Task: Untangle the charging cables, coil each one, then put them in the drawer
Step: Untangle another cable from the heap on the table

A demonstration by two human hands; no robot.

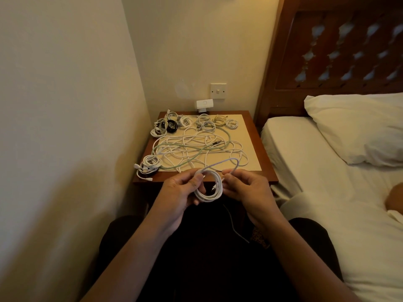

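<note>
Forearms raised over dark lap, white cable coil (209, 192) held just before nightstand (259, 149) edge. Risk: loose tail (236, 163) could be snagged in tangled pile (197, 149), or coil sprung open if grip eased. Left hand (185, 189) curled round coil, thumb on top; right hand (245, 186) pinched on tail. Drawer not seen.

cables (196, 147) on nightstand (257, 136), bed (305, 153) right

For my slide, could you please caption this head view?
Left hand and right hand coil a white cable before a nightstand strewn with cables.
</note>
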